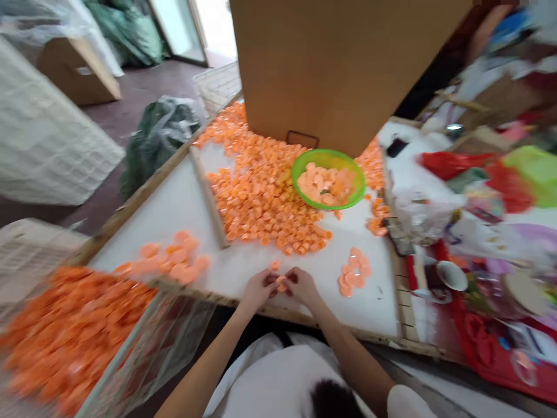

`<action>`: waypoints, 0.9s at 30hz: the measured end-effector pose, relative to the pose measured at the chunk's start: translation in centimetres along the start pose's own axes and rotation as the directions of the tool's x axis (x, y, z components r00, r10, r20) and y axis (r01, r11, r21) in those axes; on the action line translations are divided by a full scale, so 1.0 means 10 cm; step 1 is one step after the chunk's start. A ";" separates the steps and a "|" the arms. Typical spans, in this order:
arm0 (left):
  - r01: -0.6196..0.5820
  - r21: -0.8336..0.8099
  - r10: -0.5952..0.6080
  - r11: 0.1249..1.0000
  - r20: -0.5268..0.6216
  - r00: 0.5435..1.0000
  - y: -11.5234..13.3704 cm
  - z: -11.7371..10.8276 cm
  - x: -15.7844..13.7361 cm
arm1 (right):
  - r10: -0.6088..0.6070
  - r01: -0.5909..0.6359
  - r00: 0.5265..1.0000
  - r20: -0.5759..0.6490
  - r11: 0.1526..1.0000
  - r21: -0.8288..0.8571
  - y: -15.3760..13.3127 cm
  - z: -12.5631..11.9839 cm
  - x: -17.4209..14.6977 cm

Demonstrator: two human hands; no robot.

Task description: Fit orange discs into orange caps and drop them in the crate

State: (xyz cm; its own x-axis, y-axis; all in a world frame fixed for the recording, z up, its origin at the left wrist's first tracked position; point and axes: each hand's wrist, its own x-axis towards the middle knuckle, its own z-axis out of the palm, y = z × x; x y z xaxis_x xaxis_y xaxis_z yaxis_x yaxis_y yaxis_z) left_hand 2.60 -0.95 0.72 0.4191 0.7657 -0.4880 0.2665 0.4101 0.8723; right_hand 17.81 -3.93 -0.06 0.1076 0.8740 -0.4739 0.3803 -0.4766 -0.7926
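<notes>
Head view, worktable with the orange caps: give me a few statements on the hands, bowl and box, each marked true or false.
1. Both hands, left hand and right hand, meet on one small orange piece. True.
2. The green bowl is empty. False: it holds pale orange pieces.
3. A cardboard box stands behind the bowl. True.
4. The big heap of orange caps lies on the floor. False: it lies on the white table.
5. The bin of orange pieces sits to the person's left. True.
</notes>
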 end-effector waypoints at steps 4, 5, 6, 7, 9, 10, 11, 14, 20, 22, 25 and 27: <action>0.081 -0.007 -0.080 0.997 0.066 0.995 -0.04 -0.10 0.20 | 0.042 -0.030 0.997 0.062 0.983 -0.181 -0.06 -0.09 0.11; 0.100 0.006 -0.100 0.995 0.074 0.992 -0.05 -0.12 0.29 | 0.050 -0.043 0.998 0.029 0.981 -0.190 -0.09 -0.12 0.15; 0.119 0.017 -0.119 0.993 0.065 0.991 -0.05 -0.14 0.36 | 0.048 -0.045 0.999 0.008 0.974 -0.221 -0.12 -0.15 0.20; 0.135 0.033 -0.137 0.990 0.064 0.988 -0.05 -0.15 0.42 | 0.050 -0.047 0.999 0.002 0.959 -0.278 -0.16 -0.17 0.23; 0.147 0.072 -0.152 0.987 0.072 0.986 -0.02 -0.15 0.48 | 0.078 -0.061 0.997 0.030 0.925 -0.375 -0.23 -0.22 0.28; 0.145 0.089 -0.152 0.985 0.081 0.985 0.00 -0.14 0.49 | 0.091 -0.061 0.994 0.054 0.912 -0.406 -0.25 -0.25 0.29; 0.141 0.102 -0.150 0.985 0.088 0.985 0.03 -0.14 0.48 | 0.101 -0.059 0.992 0.080 0.908 -0.414 -0.26 -0.27 0.29; 0.151 0.114 -0.161 0.982 0.090 0.983 0.10 -0.14 0.45 | 0.075 -0.013 0.981 0.179 0.945 -0.327 -0.21 -0.33 0.30; 0.169 0.059 -0.173 0.984 0.078 0.982 0.11 -0.11 0.42 | -0.027 0.081 0.991 0.131 0.901 -0.427 -0.11 -0.24 0.28; 0.176 0.050 -0.180 0.983 0.077 0.981 0.09 -0.10 0.42 | -0.001 0.043 0.996 0.088 0.879 -0.474 -0.14 -0.21 0.26; 0.200 0.062 -0.206 0.978 0.091 0.974 0.09 -0.11 0.42 | -0.016 0.069 0.993 0.116 0.880 -0.470 -0.18 -0.24 0.23; 0.215 0.059 -0.220 0.975 0.098 0.971 0.10 -0.12 0.42 | -0.044 0.114 0.985 0.165 0.891 -0.439 -0.21 -0.30 0.22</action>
State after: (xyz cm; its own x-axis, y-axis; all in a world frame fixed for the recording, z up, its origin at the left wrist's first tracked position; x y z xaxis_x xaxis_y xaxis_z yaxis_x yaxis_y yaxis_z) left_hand 3.55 3.22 -0.43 0.4332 0.6046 -0.6684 0.4006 0.5351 0.7437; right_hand 20.06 -0.71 1.68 -0.0622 0.8667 -0.4950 0.7543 -0.2839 -0.5919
